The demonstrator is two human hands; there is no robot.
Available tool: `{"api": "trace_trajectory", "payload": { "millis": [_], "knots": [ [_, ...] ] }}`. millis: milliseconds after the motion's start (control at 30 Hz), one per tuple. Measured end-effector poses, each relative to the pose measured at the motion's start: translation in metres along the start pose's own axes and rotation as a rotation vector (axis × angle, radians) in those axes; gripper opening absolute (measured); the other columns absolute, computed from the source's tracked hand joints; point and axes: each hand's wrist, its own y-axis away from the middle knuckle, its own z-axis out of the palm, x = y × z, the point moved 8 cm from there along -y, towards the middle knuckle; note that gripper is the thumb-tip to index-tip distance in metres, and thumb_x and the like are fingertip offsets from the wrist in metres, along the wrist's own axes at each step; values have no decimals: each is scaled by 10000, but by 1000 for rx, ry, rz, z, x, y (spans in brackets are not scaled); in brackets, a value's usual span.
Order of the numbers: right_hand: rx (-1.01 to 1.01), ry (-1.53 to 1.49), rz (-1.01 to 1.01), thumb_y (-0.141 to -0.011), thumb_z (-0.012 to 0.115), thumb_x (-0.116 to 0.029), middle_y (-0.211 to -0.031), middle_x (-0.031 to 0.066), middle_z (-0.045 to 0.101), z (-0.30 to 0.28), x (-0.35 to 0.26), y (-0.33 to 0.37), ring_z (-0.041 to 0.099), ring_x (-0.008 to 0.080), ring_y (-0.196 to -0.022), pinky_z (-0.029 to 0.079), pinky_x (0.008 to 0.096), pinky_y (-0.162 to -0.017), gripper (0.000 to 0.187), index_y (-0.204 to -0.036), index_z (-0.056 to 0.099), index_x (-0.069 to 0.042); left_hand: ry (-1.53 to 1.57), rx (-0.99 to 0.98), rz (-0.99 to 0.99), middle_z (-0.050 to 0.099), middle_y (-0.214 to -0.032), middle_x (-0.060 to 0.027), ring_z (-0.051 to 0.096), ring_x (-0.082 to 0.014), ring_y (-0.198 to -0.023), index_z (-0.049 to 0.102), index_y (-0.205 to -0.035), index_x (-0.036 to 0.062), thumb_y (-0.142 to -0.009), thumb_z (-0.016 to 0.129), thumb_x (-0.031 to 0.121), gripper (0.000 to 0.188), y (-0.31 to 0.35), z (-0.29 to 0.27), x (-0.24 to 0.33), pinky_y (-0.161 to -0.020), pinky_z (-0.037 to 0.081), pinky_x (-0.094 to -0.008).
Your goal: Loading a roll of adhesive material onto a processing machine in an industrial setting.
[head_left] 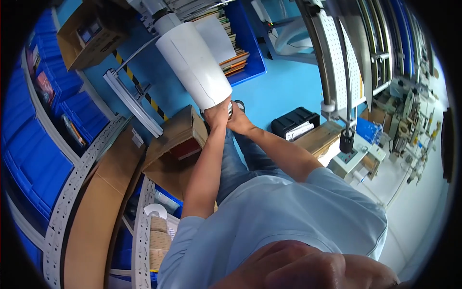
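Note:
A large white roll (195, 62) stretches from the upper middle toward me, carried at its far end on a grey machine part (153, 6). Both of my hands meet at its near end. My left hand (217, 115) is closed there, just below the roll's edge. Close against it, my right hand (239, 120) is closed too, its fingers curled inward. A bit of metal (230, 110) shows between the hands; the rest of what they grip is hidden by them.
A blue bin (261, 72) of upright papers stands beyond the roll. At left are an open cardboard box (171, 132), a metal rail (132, 102) and shelves of blue bins (36, 159). A black crate (294, 120) and machine rollers (329, 62) stand right.

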Motion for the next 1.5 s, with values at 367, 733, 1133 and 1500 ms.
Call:
{"api": "trace_trajectory", "payload": {
  "millis": [367, 733, 1133, 1500],
  "knots": [
    [15, -77, -211, -618, 805, -354, -1179, 294, 561, 9, 6, -9, 560, 393, -1115, 443, 404, -943, 911, -1302, 362, 54, 200, -280, 87, 636, -1067, -118, 617, -196, -931, 591, -1132, -32, -736, 807, 222, 518, 0, 7, -17, -822, 487, -309],
    [277, 157, -121, -696, 733, -308, -1236, 332, 502, -1, -13, 8, 511, 442, -1149, 436, 438, -956, 879, -1362, 295, 62, 294, -71, -6, 660, -1085, -110, 624, -207, -955, 631, -1113, -44, -668, 854, 215, 561, -16, 13, -23, -818, 492, -321],
    [-307, -540, -262, -654, 781, -163, -1128, 138, 612, 12, 5, -21, 591, 225, -1041, 453, 353, -920, 761, -1301, 418, 7, -66, -32, 140, 672, -1064, -130, 635, -251, -979, 649, -1087, 18, -716, 765, 290, 474, -6, 1, 2, -847, 469, -328],
    [164, -48, -620, -697, 770, -280, -1119, 168, 614, -3, 11, -21, 627, 298, -969, 503, 398, -857, 647, -1211, 488, -5, -175, 17, 135, 679, -1082, -153, 646, -285, -966, 661, -1110, 1, -699, 738, 534, 677, -8, 15, -10, -864, 483, -368]
  ]
}}
